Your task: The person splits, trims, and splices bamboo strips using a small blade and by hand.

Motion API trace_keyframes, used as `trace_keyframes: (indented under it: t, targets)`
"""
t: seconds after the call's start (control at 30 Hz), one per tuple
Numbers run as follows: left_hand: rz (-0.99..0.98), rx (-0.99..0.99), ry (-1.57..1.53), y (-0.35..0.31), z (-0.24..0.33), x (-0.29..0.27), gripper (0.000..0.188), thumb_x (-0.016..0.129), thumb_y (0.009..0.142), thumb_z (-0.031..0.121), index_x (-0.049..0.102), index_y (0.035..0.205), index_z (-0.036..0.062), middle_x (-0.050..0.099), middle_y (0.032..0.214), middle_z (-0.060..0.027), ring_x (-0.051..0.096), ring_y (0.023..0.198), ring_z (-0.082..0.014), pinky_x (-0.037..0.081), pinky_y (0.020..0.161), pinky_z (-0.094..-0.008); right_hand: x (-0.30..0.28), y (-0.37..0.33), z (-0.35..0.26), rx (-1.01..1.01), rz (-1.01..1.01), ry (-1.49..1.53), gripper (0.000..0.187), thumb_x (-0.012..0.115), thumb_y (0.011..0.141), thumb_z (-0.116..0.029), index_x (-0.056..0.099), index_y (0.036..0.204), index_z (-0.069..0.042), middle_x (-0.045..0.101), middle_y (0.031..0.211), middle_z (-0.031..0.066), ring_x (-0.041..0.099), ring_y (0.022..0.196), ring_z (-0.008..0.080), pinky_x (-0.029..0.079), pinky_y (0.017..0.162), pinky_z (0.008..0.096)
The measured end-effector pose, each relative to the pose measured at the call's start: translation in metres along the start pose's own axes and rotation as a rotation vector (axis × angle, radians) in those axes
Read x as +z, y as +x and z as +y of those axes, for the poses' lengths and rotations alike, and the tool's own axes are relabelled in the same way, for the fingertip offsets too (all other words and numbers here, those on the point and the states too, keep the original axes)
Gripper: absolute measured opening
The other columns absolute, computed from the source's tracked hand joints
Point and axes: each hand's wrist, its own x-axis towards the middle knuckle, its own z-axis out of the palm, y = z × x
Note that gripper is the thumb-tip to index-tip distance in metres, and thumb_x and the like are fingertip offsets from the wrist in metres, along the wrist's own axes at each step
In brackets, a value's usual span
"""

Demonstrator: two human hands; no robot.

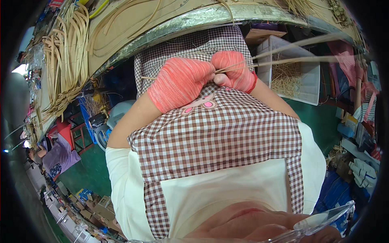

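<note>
Both of my hands wear pink knitted fingerless gloves and meet above my lap, over a brown-and-white checked apron (214,129). My left hand (182,81) is closed in a pinch on thin pale strips (291,62) that look like split bamboo or cane. Right beside it, my right hand (234,72) is closed on the same strips, its thumb close to the left fingertips. From there the long ends run out to the right, blurred by motion. A short end pokes out left of my left glove. The fingertips partly hide where the strips are gripped.
A curved worktable edge (182,25) lies just beyond my hands. Many flat pale strips (67,60) are heaped on its left. To the right, a white plastic bin (310,89) holds straw-like scraps (285,77). Cardboard boxes (101,210) stand on the green floor at lower left.
</note>
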Motion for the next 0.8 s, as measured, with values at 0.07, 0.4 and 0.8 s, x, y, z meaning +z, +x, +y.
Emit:
trace_keyframes:
  t: [0.07, 0.4, 0.8]
  targets:
    - [-0.005, -0.009, 0.023, 0.002, -0.003, 0.002, 0.019, 0.065, 0.088, 0.026, 0.063, 0.078, 0.009, 0.063, 0.069, -0.0131, 0.063, 0.067, -0.0364, 0.05, 0.059, -0.0459, 0.003, -0.006, 0.003, 0.018, 0.011, -0.037, 0.053, 0.051, 0.093, -0.058, 0.062, 0.077, -0.009, 0.057, 0.071, 0.0104, 0.059, 0.067, 0.0338, 0.046, 0.058, 0.0426]
    - [-0.119, -0.137, 0.456, -0.001, -0.005, -0.011, 0.015, 0.07, 0.086, 0.023, 0.067, 0.087, 0.008, 0.066, 0.079, -0.0137, 0.065, 0.073, -0.0354, 0.052, 0.064, -0.0426, -0.014, -0.005, 0.007, 0.169, 0.173, 0.102, 0.053, 0.05, 0.098, -0.053, 0.063, 0.079, -0.005, 0.057, 0.069, 0.0111, 0.059, 0.064, 0.0301, 0.047, 0.057, 0.038]
    - [-0.013, -0.175, 0.282, -0.003, -0.005, -0.016, 0.016, 0.072, 0.086, 0.018, 0.07, 0.097, 0.006, 0.068, 0.083, -0.0159, 0.067, 0.075, -0.0337, 0.054, 0.067, -0.0389, -0.015, -0.008, 0.014, 0.195, 0.172, 0.133, 0.046, 0.056, 0.098, -0.047, 0.064, 0.084, -0.003, 0.058, 0.07, 0.0101, 0.059, 0.063, 0.0264, 0.047, 0.058, 0.0366]
